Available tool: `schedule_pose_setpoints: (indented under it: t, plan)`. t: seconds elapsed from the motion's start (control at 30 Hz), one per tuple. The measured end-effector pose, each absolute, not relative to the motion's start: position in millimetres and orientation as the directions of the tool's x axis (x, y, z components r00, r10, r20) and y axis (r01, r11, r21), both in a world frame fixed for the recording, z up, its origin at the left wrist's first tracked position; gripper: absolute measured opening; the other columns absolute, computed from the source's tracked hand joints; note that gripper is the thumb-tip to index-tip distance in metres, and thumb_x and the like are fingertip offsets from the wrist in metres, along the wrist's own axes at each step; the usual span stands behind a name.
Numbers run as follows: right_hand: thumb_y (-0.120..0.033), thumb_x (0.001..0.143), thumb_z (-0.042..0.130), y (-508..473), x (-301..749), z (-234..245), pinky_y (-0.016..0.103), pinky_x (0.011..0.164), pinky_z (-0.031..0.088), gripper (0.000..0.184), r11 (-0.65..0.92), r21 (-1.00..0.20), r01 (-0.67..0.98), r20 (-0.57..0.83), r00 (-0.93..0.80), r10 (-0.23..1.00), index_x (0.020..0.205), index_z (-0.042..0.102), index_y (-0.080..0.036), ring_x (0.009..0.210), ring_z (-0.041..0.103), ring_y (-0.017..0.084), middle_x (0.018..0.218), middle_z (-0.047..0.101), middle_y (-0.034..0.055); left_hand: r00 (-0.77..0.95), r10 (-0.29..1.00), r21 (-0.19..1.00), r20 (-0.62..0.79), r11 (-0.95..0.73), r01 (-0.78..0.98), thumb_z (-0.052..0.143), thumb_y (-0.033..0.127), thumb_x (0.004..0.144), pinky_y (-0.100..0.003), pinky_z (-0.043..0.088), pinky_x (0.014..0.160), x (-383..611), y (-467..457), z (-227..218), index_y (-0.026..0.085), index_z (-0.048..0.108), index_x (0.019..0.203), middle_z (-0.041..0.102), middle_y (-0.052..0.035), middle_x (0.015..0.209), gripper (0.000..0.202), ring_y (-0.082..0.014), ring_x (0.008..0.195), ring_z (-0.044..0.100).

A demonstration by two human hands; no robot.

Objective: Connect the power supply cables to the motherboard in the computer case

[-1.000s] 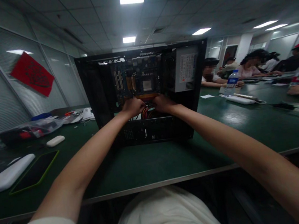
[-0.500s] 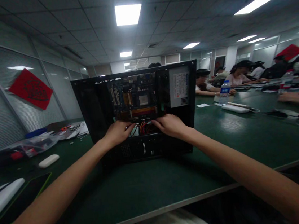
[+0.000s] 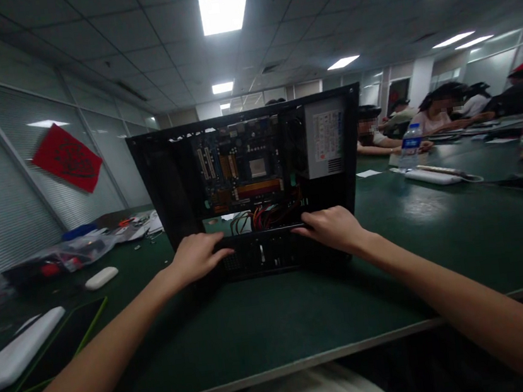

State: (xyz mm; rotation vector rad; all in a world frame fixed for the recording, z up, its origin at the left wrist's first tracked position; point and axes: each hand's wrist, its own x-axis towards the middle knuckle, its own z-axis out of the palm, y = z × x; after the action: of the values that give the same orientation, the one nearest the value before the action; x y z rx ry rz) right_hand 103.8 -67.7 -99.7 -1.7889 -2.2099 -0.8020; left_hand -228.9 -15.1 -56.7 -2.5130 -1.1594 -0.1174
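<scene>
An open black computer case [image 3: 169,182] lies on the green table [image 3: 277,321] in front of me, its inside facing me. A blue motherboard [image 3: 239,167] and a grey power supply [image 3: 328,137] sit inside, with red and black cables [image 3: 264,216] bunched below the board. My left hand [image 3: 197,258] rests on the case's near edge at the left, fingers stretched over it. At the right, my right hand [image 3: 335,228] lies on the same edge, fingers extended. Neither hand holds anything.
Left of the case lie a white oval object [image 3: 101,278], a dark phone with a green rim [image 3: 60,344], a white device [image 3: 14,357] and plastic bags with parts [image 3: 59,256]. Other people sit at the far right with a water bottle [image 3: 410,143] and a white keyboard [image 3: 433,176].
Both hands have drawn back out of the case from the cables near the motherboard and now rest on its near edge. The view has shifted slightly.
</scene>
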Motion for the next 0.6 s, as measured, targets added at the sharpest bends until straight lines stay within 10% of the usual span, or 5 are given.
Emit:
schedule_pose_setpoints:
  t: [0.6]
  plan:
    - [-0.05, 0.1, 0.036, -40, 224, -108, 0.032, 0.067, 0.039, 0.044, 0.117, 0.129, 0.985, 0.414, -0.161, 0.896, 0.085, 0.068, -0.023, 0.079, 0.069, 0.025, 0.085, 0.073, 0.0112, 0.686, 0.651, -0.247, 0.327, -0.641, 0.726, 0.047, 0.051, 0.099, -0.038, 0.054, 0.072, -121, -12, -74, 0.018, 0.069, 0.107, 0.075, -0.0141, 0.099, 0.041, -0.0325, 0.092, 0.072]
